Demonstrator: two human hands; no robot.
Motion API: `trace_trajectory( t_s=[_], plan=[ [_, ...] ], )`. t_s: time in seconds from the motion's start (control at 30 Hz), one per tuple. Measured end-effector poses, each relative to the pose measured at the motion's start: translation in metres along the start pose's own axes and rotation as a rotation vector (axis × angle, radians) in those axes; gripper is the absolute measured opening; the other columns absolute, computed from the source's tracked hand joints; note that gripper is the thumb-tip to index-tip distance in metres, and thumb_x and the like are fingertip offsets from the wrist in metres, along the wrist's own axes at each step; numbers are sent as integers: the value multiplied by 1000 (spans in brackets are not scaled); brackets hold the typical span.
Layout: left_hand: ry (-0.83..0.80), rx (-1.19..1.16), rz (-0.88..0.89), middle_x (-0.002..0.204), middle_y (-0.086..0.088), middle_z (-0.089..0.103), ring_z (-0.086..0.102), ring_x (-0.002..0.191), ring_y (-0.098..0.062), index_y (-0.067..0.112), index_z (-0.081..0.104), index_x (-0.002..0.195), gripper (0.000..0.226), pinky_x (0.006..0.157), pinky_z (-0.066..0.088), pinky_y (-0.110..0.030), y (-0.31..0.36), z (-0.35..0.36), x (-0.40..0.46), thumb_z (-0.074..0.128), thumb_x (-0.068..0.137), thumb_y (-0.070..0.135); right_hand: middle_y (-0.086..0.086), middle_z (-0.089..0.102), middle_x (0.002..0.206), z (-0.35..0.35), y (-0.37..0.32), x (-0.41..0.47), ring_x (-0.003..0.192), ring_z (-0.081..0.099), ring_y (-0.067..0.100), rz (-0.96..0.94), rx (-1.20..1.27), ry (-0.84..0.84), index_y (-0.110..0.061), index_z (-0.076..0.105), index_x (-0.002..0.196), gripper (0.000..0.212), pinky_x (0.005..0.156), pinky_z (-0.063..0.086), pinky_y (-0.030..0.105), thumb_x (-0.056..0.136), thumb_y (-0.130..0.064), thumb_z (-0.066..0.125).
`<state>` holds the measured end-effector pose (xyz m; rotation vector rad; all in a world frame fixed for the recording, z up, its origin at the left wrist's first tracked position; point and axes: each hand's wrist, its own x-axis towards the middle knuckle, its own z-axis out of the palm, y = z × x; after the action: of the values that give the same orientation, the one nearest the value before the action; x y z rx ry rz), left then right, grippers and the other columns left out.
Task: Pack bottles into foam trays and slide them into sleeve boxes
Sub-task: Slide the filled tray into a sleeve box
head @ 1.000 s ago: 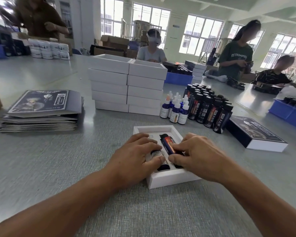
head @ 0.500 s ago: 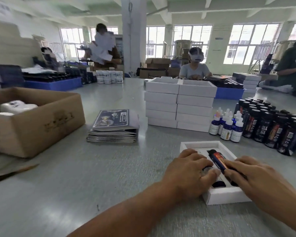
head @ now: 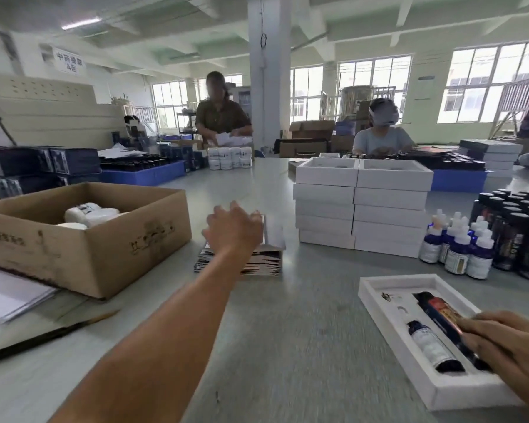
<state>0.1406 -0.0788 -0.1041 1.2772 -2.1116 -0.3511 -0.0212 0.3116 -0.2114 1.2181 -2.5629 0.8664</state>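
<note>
A white foam tray (head: 376, 297) lies at the lower right of the grey table. It holds a small blue-and-white dropper bottle (head: 431, 346) and a long dark bottle (head: 440, 312) side by side. My right hand (head: 510, 346) rests on the tray's near right part, fingers lying over the dark bottle. My left hand (head: 232, 228) is stretched out over a stack of flat folded sleeve boxes (head: 257, 261) in the middle of the table, fingers loosely spread, holding nothing.
An open cardboard box (head: 86, 239) with white items stands at the left. Two stacks of white trays (head: 361, 209) rise behind the sleeves. Dropper bottles (head: 458, 242) and dark bottles (head: 519, 233) stand at the right. Two people work at the far side.
My left hand left the tray and reached forward-left to the stack of flat sleeves. The view turned left. My right hand stayed on the tray.
</note>
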Motion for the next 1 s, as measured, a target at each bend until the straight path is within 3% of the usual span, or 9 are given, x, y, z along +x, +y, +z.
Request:
trace_trajectory(
  t_s=[0.1,0.17,0.23,0.33,0.4,0.53,0.63,0.9,1.0],
  plan=[
    [-160,-22,-271,138,-18,50,48,124,-37,9,44,138,72,104,38,-47,-48,2,34,37,91,64,-45,48,117,-3,-5,-3,90,59,2,-18,-59,46,-82,45,109,27,74,49,25,91,-64,53],
    [-265,-111,-335,146,-17,44,43,131,-37,5,41,142,81,109,34,-44,-67,6,42,35,92,68,-45,46,117,-6,-13,-3,85,62,7,-10,-98,46,-82,41,111,25,73,50,22,89,-79,29],
    [-307,-125,-323,147,-17,43,43,132,-36,4,43,142,85,108,35,-41,-75,10,43,35,90,71,-46,45,117,-7,-21,-4,82,63,11,10,-99,25,-83,39,111,27,73,46,19,88,-80,26],
    [-300,-91,-230,125,-17,61,60,101,-31,4,64,109,68,75,42,-30,-75,19,35,51,87,67,-45,46,117,-14,-31,-7,87,62,8,19,-56,-2,-82,43,110,25,76,44,21,88,-69,42],
    [-301,-35,-170,107,-16,67,58,74,-25,8,61,79,53,57,38,-27,-73,23,25,61,84,61,-45,47,117,-20,-40,-9,89,60,3,43,-91,-1,-72,49,113,32,74,47,24,83,-62,46],
    [-220,96,-154,108,-10,65,60,91,-27,14,59,107,66,80,50,-34,-61,28,1,55,78,73,-45,51,101,-25,-55,-12,82,58,-1,30,-132,14,-46,74,102,35,68,46,30,80,-57,48],
    [-232,132,-112,106,-4,64,58,88,-24,17,50,117,78,73,42,-33,-40,29,-13,39,77,84,-43,48,102,-27,-62,-10,84,57,4,28,-163,23,-39,76,102,36,71,45,31,80,-52,50],
    [-320,-54,-39,65,2,71,69,66,-19,16,68,79,79,82,52,-36,-24,16,-13,26,82,83,-28,61,105,-32,-61,-4,94,61,5,18,-130,-50,-36,76,110,24,81,45,28,88,-33,70],
    [-221,-42,-81,74,-6,71,68,72,-24,11,67,86,72,83,52,-39,-34,8,0,34,87,75,-17,66,113,-28,-65,11,93,62,2,-8,-94,-97,-31,73,118,27,83,45,22,92,-27,67]
  ],
)
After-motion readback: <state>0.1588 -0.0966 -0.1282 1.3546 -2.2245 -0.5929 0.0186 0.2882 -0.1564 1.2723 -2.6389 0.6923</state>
